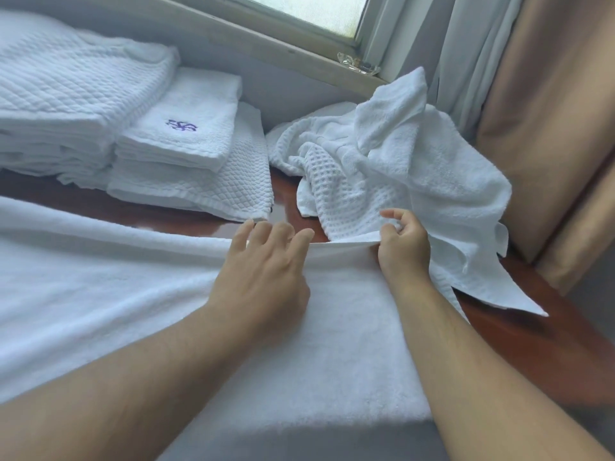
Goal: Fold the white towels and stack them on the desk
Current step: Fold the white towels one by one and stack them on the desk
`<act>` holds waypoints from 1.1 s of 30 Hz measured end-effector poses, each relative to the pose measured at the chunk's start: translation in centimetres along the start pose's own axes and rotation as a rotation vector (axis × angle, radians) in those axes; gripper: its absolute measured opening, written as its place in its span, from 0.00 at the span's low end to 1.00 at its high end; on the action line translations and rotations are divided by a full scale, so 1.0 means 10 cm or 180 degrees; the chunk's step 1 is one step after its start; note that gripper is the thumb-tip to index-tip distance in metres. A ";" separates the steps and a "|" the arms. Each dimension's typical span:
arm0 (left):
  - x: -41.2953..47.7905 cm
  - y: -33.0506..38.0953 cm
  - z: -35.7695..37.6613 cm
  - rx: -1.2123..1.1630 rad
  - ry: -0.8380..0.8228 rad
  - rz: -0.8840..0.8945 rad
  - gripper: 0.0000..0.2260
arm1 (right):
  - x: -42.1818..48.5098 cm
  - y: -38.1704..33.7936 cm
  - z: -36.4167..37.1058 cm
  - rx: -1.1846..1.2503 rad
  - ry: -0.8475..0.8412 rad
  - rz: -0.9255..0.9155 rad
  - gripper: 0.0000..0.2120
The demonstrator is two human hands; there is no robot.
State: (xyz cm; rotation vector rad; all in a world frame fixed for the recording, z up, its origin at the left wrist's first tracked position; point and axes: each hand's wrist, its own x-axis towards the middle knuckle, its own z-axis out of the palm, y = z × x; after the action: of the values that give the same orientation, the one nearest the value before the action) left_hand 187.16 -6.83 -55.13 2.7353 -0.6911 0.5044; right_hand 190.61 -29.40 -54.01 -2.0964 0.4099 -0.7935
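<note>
A large white towel (pixel 139 294) lies spread flat over the near part of the brown desk (pixel 519 331). My right hand (pixel 404 242) pinches its far edge near the right corner and lifts it slightly. My left hand (pixel 266 264) rests on the towel just left of that, fingers spread and relaxed over the same edge. A stack of folded white towels (pixel 186 154), the top one bearing a purple emblem, sits at the back left beside a taller folded pile (pixel 66 104). A heap of unfolded white towels (pixel 392 161) lies at the back right.
A window sill (pixel 266 51) runs along the back wall with a small clear object (pixel 357 64) on it. Grey and tan curtains (pixel 532 111) hang at the right, close to the loose heap. A strip of bare desk shows between the spread towel and the stacks.
</note>
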 end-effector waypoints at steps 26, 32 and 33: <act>0.41 -0.08 -0.09 -0.0385 0.1319 0.0574 0.10 | 0.00 -0.07 -0.56 -0.0070 -0.0632 0.0989 0.08; 0.23 -0.01 -0.17 -0.1001 0.1036 0.1485 0.13 | -0.42 0.11 -0.53 0.0269 0.0870 0.0578 0.14; 0.19 0.01 -0.18 -0.1029 0.0994 0.1671 0.15 | -0.43 0.11 -0.53 0.0326 0.1013 0.0558 0.15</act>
State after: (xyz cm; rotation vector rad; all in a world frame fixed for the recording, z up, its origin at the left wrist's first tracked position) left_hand 188.16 -7.04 -52.74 2.1002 -1.2785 0.8248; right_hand 183.88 -30.90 -54.17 -1.8140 0.6992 -1.0232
